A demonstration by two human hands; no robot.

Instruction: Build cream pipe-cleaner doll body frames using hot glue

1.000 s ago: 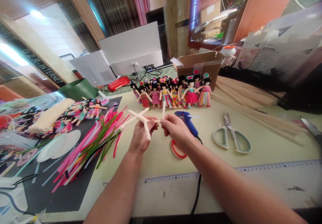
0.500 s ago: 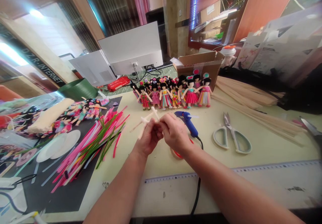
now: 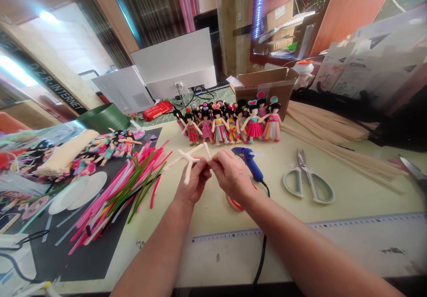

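Both hands meet over the middle of the table, holding a cream pipe-cleaner figure (image 3: 187, 158) with several thin limbs. My left hand (image 3: 195, 179) is closed around part of it, thumb and fingers pinched near the tips of the other hand. My right hand (image 3: 231, 172) pinches the lower end of a bent limb; the fingertips hide what they grip exactly. Just beyond the right hand lies a blue glue gun (image 3: 252, 163). Partly under that hand is a red ring-shaped item (image 3: 236, 204).
Several finished pipe-cleaner dolls (image 3: 220, 126) stand behind the hands, before a cardboard box (image 3: 267, 83). Scissors (image 3: 307, 177) and a ruler (image 3: 230, 234) lie right and in front. Pink and green pipe cleaners (image 3: 123, 190) are heaped left; beige strips (image 3: 333, 123) lie at the right.
The cream figure has turned, and more of its limbs now show to the left of my hands. The hands have barely moved and keep their pinch.
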